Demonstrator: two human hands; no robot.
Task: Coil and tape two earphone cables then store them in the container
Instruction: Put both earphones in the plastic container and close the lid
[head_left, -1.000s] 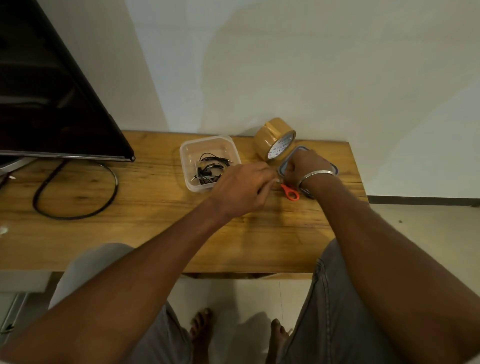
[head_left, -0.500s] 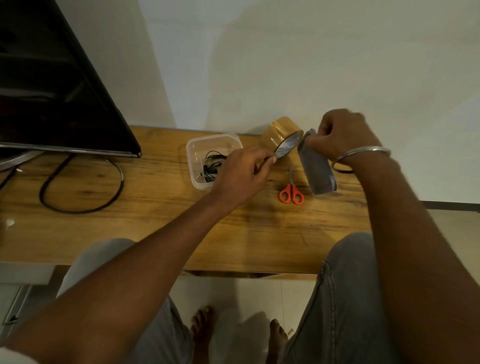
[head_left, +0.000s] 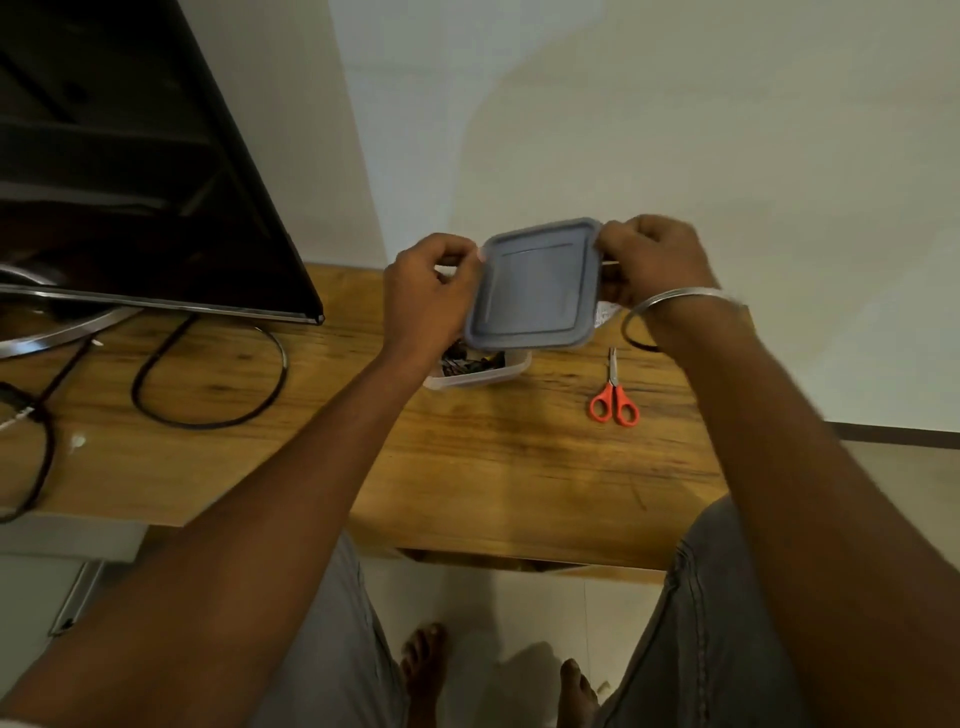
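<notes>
A grey-blue square lid (head_left: 535, 283) hangs in the air above the clear plastic container (head_left: 483, 375). My left hand (head_left: 431, 291) pinches the lid's left edge and my right hand (head_left: 649, 260) grips its right corner. The container stands on the wooden table (head_left: 493, 467), mostly hidden behind the lid and my left wrist. Dark earphone cables (head_left: 470, 362) show inside its near edge. The tape roll is almost fully hidden behind the lid and my right hand; only a white sliver (head_left: 605, 314) shows.
Orange-handled scissors (head_left: 614, 397) lie on the table right of the container. A black screen (head_left: 130, 171) stands at the left on a metal foot, with a black cable loop (head_left: 208, 384) in front of it. The table's near edge is above my knees.
My right hand lifted the lid from the table's right side and brought it over the container. My left hand left the tape roll and took the lid's left edge.
</notes>
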